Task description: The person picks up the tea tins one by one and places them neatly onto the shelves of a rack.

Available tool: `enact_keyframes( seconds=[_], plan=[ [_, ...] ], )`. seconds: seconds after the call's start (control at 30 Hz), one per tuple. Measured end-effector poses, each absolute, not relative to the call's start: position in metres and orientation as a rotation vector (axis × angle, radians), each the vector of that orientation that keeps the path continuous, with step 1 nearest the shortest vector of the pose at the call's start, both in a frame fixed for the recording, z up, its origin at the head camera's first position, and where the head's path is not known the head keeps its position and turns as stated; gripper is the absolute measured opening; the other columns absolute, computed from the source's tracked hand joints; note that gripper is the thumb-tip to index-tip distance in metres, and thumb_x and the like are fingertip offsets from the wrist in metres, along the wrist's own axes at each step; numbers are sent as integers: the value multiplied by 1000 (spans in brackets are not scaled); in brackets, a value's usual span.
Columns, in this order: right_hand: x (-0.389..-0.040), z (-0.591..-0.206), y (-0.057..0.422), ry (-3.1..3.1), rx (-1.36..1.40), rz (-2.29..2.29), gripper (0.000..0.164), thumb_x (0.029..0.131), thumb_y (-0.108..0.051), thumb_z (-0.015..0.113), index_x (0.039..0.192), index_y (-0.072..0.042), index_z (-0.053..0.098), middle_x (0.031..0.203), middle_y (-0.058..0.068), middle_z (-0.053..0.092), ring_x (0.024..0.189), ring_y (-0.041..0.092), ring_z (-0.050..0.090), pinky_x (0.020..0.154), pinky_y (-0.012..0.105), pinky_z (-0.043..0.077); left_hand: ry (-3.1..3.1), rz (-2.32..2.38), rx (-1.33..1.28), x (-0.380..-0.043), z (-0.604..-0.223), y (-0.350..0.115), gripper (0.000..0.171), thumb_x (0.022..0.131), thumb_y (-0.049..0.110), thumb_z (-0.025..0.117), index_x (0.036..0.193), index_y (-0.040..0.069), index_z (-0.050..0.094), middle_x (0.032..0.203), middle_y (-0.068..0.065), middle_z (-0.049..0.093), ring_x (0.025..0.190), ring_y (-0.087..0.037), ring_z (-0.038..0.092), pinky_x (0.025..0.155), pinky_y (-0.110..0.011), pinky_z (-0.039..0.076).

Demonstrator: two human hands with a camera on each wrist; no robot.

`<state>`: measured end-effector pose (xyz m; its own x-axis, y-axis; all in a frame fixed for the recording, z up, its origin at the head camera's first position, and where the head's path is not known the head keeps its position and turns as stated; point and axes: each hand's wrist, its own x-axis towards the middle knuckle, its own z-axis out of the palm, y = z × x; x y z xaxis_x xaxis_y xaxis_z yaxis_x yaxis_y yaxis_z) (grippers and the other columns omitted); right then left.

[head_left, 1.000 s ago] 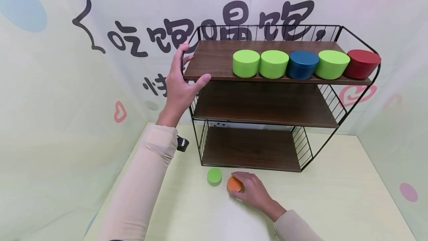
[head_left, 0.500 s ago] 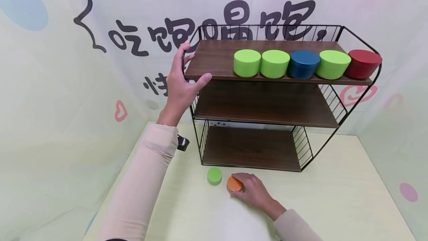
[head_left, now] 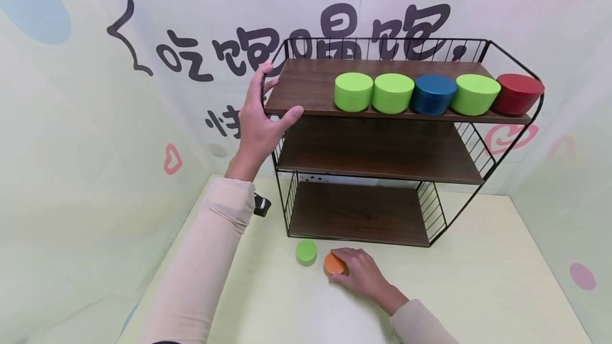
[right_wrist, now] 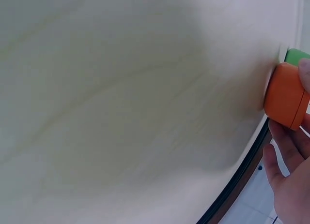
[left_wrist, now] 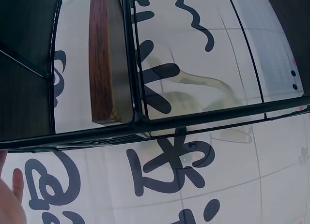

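My left hand [head_left: 258, 121] grips the upper left corner of a three-tier shelf rack [head_left: 377, 147], its thumb along the front of the top board and its fingers at the black wire side. Down on the tabletop, my right hand [head_left: 362, 275] holds a small round orange tin [head_left: 334, 264] between thumb and fingers. The right wrist view shows the orange tin [right_wrist: 285, 96] standing on the table surface. Just left of it in the head view is a green tin [head_left: 306, 252], apart from the hand. Only a bit of the left hand [left_wrist: 10, 200] shows in the left wrist view.
Along the front of the top board stand green tins [head_left: 353, 92], a blue tin [head_left: 434, 94] and a red tin [head_left: 518, 94] in a row. The rack stands on a pale table [head_left: 478, 269]. Printed cloth walls [head_left: 95, 174] enclose it. A black strap [head_left: 261, 205] shows at my left wrist.
Both hands keep their places, on the rack and on the orange tin. The head view shifts only very slightly; no tin has visibly moved.
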<state>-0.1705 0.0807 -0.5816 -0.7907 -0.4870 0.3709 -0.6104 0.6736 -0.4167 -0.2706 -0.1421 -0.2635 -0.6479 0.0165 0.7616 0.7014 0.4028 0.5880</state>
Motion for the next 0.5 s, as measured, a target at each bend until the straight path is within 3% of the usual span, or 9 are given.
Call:
enact_keyframes(
  seconds=[0.3, 0.5],
  plan=[
    [-172, -580, 83, -2669, 931, 711, 56, 75, -36, 85, 120, -7, 69, 116, 9, 71, 106, 25, 68, 89, 43, 53, -1978, -1270, -618, -272, -264, -143, 80, 80, 22, 76, 147, 1, 38, 156, -9, 39, 133, -28, 50, 103, -32, 39],
    [-172, -578, 81, -2653, 999, 564, 55, 78, -38, 82, 120, -4, 68, 116, 9, 71, 104, 24, 68, 88, 42, 52, -1981, -1233, -610, -294, -278, -151, 85, 77, 29, 80, 150, 13, 38, 157, 2, 38, 133, -17, 51, 103, -34, 40]
  ],
)
